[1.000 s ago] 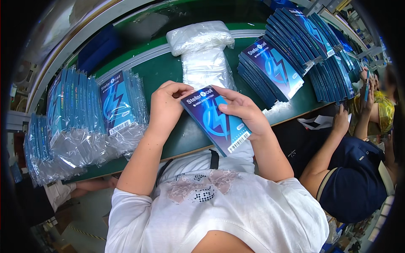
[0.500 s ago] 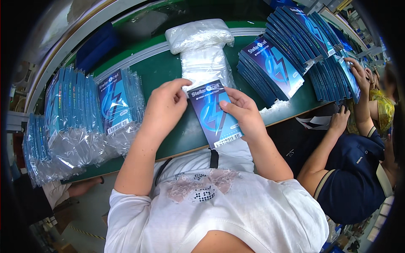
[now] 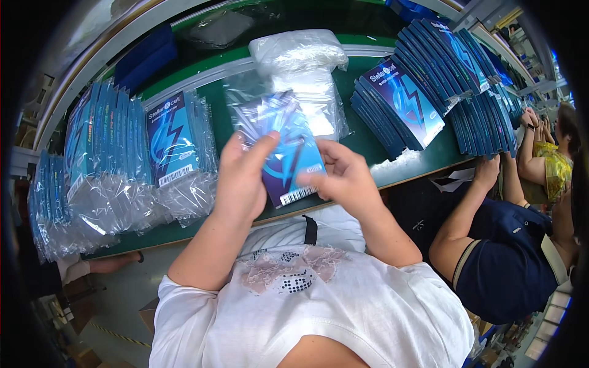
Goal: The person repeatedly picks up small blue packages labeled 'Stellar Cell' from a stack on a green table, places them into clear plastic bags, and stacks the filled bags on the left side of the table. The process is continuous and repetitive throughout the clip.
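Observation:
A flat blue and purple box (image 3: 293,168) is held in front of me between both hands, its upper part inside a clear plastic bag (image 3: 242,101). My left hand (image 3: 240,178) is closed on the bag and the box's left side, thumb over the front. On the lower right side of the box, my right hand (image 3: 345,175) grips with its thumb in front and fingers behind; the thumb is blurred. Just beyond the hands lies a stack of clear plastic bags (image 3: 316,101), with a thick folded bundle (image 3: 297,52) at its far end.
Rows of bagged blue boxes (image 3: 169,141) stand at the left of the green table (image 3: 236,230). Boxes without bags (image 3: 402,104) lean in rows at the right. A co-worker in a dark top (image 3: 506,264) reaches toward the right-hand rows. A blue bin (image 3: 146,55) sits far left.
A clear bag now covers the upper part of the box, and my left hand has come to grip them. The box has moved slightly left. The co-worker's raised hand has lowered.

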`<state>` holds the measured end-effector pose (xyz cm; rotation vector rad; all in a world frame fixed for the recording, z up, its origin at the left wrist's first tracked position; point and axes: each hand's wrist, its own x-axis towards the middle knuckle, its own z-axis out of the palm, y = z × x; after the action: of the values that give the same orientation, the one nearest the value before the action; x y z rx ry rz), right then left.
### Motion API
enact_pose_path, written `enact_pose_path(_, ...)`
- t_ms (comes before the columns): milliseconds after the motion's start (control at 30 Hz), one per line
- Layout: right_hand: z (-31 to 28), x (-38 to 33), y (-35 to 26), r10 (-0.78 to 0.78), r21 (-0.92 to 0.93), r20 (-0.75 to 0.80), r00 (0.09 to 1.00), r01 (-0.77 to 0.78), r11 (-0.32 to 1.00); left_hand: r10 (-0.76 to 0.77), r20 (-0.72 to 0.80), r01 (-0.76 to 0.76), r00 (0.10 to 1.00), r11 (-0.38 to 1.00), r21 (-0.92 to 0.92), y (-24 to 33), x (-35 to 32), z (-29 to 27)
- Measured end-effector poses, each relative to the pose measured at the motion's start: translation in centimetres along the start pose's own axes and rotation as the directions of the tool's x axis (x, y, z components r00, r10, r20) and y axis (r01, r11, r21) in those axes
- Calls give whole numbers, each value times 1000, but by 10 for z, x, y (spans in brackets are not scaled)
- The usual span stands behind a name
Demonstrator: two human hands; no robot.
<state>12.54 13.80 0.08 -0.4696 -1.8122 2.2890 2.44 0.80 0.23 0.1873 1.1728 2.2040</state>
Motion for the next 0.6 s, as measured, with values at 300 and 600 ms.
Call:
enact_pose_path(300, -3, -2, -39, -837, -441, 150, 526, 793, 420, -212, 308, 131, 928, 956, 264, 17, -48, 14)
enact_pose_path(600, 41, 0, -29, -660, -110, 507, 554, 801, 588, -356, 494, 551, 793, 765, -333, 33, -38, -15)
